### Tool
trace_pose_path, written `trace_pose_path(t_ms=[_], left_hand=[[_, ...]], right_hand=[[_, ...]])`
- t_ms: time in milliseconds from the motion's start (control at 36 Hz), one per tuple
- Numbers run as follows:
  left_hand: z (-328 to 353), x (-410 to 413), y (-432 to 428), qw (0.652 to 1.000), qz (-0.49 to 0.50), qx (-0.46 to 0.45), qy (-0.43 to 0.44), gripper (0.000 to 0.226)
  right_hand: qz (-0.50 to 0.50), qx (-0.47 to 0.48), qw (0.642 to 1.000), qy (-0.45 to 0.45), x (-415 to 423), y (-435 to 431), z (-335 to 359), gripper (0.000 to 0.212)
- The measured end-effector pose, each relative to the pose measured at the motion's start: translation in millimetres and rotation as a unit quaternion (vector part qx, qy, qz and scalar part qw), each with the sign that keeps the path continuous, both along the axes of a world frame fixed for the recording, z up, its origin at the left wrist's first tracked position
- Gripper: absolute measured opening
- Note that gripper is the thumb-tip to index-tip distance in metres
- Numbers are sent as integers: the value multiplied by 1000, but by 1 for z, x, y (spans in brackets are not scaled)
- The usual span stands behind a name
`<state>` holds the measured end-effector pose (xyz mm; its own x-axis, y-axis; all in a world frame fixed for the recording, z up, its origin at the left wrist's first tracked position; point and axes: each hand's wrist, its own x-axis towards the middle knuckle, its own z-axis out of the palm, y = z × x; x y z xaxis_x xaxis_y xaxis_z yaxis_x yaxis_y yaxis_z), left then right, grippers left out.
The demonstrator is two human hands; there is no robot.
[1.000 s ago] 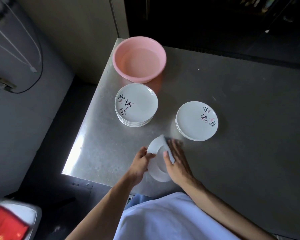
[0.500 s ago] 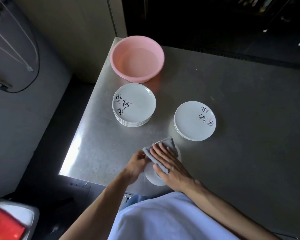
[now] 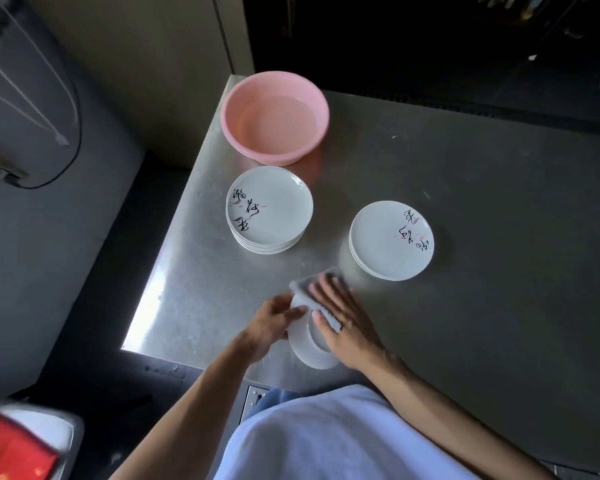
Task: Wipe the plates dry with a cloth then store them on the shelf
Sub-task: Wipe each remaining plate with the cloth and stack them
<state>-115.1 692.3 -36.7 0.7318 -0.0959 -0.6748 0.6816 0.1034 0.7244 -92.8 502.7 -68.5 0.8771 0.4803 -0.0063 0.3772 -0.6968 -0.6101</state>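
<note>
plate (image 3: 307,355) gripped by left hand (image 3: 271,324); right hand (image 3: 347,328) — fingers flat — presses cloth (image 3: 301,289)

**Plates stacked on a steel worktop**

A grey metal table (image 3: 499,237), its near left corner bright with glare, carries a pink plastic basin (image 3: 278,155) at the far left corner. Just in front of the basin stands a taller stack of white plates (image 3: 269,206) painted with black brush characters. A lower stack of the same plates (image 3: 391,239) stands to its right, well apart from the basin
</note>
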Motion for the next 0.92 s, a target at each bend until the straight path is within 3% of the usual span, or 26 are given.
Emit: trace_pose_path(t_ms=[56,111,194,278,361,472,528,583,639,694,750,833,861,917], left_hand=[[1,0,0,1000,2,-5,2,24],[2,-1,-1,1000,4,-6,1,25],[3,0,-5,1000,7,-7,-2,22],[1,-1,-5,1000,8,-5,-6,22],[2,-5,-11,997,50,-55,15,23],[0,-6,-18,991,95,-80,51,17],[1,-3,-19,992,81,-74,58,29],[4,-1,-19,996,44,-64,52,42],[5,0,-17,999,7,-44,30,40],[4,1,-14,999,-6,-25,18,33],[3,1,-11,999,0,-22,29,25],[3,1,-10,998,11,-37,40,29],[4,1,-11,998,15,-40,39,29],[4,1,-14,998,17,-41,39,28]], right_hand=[[-128,-5,989,78,6,1,4,55],[-172,12,971,167,5,5,9,56],[-49,67,994,72,-9,9,20,52],[62,52,997,7,-17,-2,5,52],[-82,44,994,52,-7,-4,10,49],[-243,100,951,164,8,-2,20,53],[-251,128,944,170,6,3,27,53],[-142,158,972,101,0,9,34,46],[10,126,992,7,-10,9,25,49],[60,67,995,-35,-12,1,8,51],[-10,-4,1000,-20,-8,-4,2,58],[-164,-75,973,143,6,-10,3,75],[-181,-72,968,161,8,-11,4,79],[-145,-28,982,114,1,-12,8,79]])
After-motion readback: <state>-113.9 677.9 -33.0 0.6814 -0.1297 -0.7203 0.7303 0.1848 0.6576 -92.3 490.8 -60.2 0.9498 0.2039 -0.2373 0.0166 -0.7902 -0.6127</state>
